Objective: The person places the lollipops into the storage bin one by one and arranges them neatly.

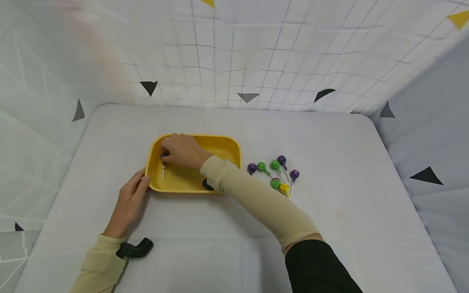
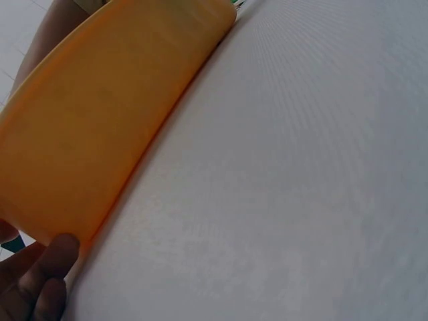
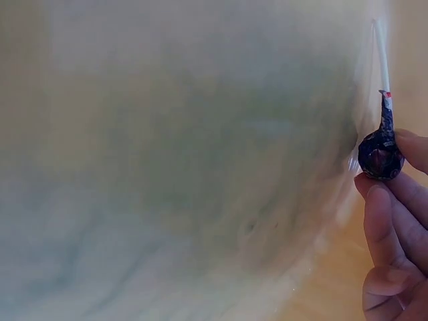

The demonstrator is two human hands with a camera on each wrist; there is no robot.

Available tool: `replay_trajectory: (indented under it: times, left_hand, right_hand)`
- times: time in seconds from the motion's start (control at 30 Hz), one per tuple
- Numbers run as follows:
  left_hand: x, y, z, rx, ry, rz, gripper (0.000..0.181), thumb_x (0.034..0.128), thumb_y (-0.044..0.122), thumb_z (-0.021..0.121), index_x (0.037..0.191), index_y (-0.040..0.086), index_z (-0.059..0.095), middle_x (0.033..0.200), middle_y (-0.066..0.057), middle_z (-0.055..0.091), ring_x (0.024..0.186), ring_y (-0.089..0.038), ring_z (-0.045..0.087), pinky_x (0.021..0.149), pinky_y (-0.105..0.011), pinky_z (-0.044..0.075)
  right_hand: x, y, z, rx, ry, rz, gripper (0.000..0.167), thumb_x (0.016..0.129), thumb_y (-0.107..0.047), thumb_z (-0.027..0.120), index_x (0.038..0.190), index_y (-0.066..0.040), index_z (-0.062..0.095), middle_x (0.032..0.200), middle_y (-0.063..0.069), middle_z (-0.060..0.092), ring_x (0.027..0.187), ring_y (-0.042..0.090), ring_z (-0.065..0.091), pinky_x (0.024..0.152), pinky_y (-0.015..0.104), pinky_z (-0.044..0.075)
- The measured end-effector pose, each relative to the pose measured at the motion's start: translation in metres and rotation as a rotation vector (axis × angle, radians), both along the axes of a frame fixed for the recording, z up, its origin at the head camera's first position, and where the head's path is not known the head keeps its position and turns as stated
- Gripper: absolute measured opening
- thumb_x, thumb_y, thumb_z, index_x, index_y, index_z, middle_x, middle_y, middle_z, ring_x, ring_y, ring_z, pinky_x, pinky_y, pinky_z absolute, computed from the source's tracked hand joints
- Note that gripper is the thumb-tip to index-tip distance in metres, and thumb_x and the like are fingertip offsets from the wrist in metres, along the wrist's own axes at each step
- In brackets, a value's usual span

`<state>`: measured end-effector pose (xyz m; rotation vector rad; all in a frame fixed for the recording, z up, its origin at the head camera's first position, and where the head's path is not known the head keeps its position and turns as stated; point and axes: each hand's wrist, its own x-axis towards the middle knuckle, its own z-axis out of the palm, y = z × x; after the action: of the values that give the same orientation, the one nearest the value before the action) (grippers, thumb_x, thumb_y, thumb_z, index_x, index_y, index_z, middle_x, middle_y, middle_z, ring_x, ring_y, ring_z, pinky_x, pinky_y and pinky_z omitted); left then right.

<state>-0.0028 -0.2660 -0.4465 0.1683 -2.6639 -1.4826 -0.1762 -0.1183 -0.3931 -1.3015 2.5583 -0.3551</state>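
Note:
Inside the left end of a yellow tray (image 1: 183, 185), my right hand (image 1: 185, 151) pinches a purple-wrapped lollipop (image 3: 381, 157) by its round head. The white stick points toward the tray's near side in the head view. My left hand (image 1: 132, 195) holds the tray's near left corner, its thumb at the rim and its fingers against the outer wall. In the left wrist view, fingertips (image 2: 61, 253) touch the tray's outer wall (image 2: 100, 120). Part of the tray's inside is hidden by my right hand and sleeve.
Right of the tray lie several lollipops: purple (image 1: 251, 168), green (image 1: 261, 166) and yellow (image 1: 283, 188) ones, some overlapping. My right sleeve (image 1: 260, 199) crosses the tray's near rim beside them. A white cloth covers the table (image 1: 348, 228), with patterned curtains (image 1: 234, 61) behind.

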Motion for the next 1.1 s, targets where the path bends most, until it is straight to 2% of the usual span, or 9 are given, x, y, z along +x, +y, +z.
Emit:
replay_trajectory:
  times: [0.07, 0.1, 0.2, 0.3, 0.33, 0.93, 1.03, 1.1]
  left_hand:
    - [-0.0003, 0.0002, 0.0002, -0.006, 0.002, 0.000, 0.051, 0.1134, 0.032, 0.040, 0.155, 0.003, 0.045, 0.152, -0.023, 0.053, 0.134, -0.035, 0.054, 0.094, 0.006, 0.033]
    - [-0.0003, 0.0001, 0.0001, -0.008, 0.003, 0.001, 0.051, 0.1134, 0.032, 0.040, 0.155, 0.003, 0.045, 0.152, -0.023, 0.053, 0.133, -0.027, 0.055, 0.094, 0.006, 0.034]
    - [-0.0002, 0.0003, 0.0000, -0.016, 0.007, 0.001, 0.051, 0.1135, 0.032, 0.040, 0.155, 0.003, 0.045, 0.152, -0.023, 0.053, 0.131, -0.026, 0.055, 0.093, 0.006, 0.035]
    - [-0.0001, 0.0004, 0.0002, -0.014, 0.007, 0.001, 0.051, 0.1136, 0.032, 0.039, 0.155, 0.003, 0.045, 0.153, -0.023, 0.053, 0.131, -0.026, 0.056, 0.093, 0.006, 0.035]
    - [-0.0002, 0.0006, 0.0004, -0.014, 0.007, 0.001, 0.051, 0.1136, 0.032, 0.039, 0.155, 0.003, 0.044, 0.153, -0.023, 0.052, 0.132, -0.033, 0.054, 0.093, 0.006, 0.035]
    - [0.0006, 0.0011, 0.0017, 0.005, 0.004, -0.004, 0.051, 0.1135, 0.031, 0.040, 0.156, 0.002, 0.044, 0.154, -0.023, 0.051, 0.133, -0.036, 0.053, 0.093, 0.006, 0.035]
    - [0.0009, 0.0012, 0.0019, 0.004, 0.013, -0.005, 0.051, 0.1135, 0.031, 0.040, 0.155, 0.003, 0.044, 0.153, -0.023, 0.052, 0.132, -0.032, 0.054, 0.093, 0.005, 0.036]
    - [0.0011, 0.0012, 0.0020, 0.000, 0.015, -0.004, 0.050, 0.1135, 0.031, 0.040, 0.155, 0.003, 0.045, 0.152, -0.023, 0.053, 0.129, -0.021, 0.056, 0.092, 0.005, 0.037]
  right_hand:
    - [0.0001, -0.0006, 0.0000, 0.002, 0.006, 0.000, 0.019, 0.101, -0.037, 0.068, 0.098, -0.018, 0.072, 0.084, -0.007, 0.063, 0.073, 0.007, 0.054, 0.061, 0.018, 0.040]
    - [0.0002, -0.0008, 0.0000, 0.003, 0.009, -0.001, 0.019, 0.101, -0.037, 0.068, 0.098, -0.018, 0.072, 0.085, -0.007, 0.063, 0.073, 0.007, 0.054, 0.062, 0.018, 0.041]
    - [0.0006, -0.0017, -0.0001, 0.008, 0.019, -0.003, 0.019, 0.101, -0.038, 0.068, 0.100, -0.019, 0.073, 0.086, -0.008, 0.066, 0.074, 0.007, 0.056, 0.064, 0.019, 0.044]
    - [0.0014, -0.0029, 0.0000, 0.013, 0.032, -0.005, 0.020, 0.101, -0.038, 0.068, 0.101, -0.019, 0.074, 0.089, -0.008, 0.069, 0.075, 0.006, 0.058, 0.067, 0.019, 0.047]
    - [0.0017, -0.0034, 0.0001, 0.016, 0.033, -0.005, 0.020, 0.101, -0.038, 0.068, 0.102, -0.019, 0.074, 0.089, -0.008, 0.069, 0.076, 0.006, 0.058, 0.067, 0.019, 0.047]
    - [0.0037, -0.0074, -0.0015, 0.036, 0.031, -0.021, 0.019, 0.101, -0.038, 0.068, 0.098, -0.019, 0.070, 0.085, -0.008, 0.064, 0.074, 0.006, 0.054, 0.063, 0.019, 0.041]
    - [0.0045, -0.0065, 0.0012, 0.032, 0.029, -0.021, 0.019, 0.101, -0.038, 0.068, 0.097, -0.019, 0.069, 0.083, -0.008, 0.062, 0.073, 0.006, 0.054, 0.062, 0.019, 0.039]
    - [0.0049, -0.0059, 0.0026, 0.031, 0.029, -0.021, 0.019, 0.101, -0.038, 0.068, 0.096, -0.019, 0.068, 0.082, -0.007, 0.061, 0.072, 0.006, 0.053, 0.061, 0.019, 0.038]
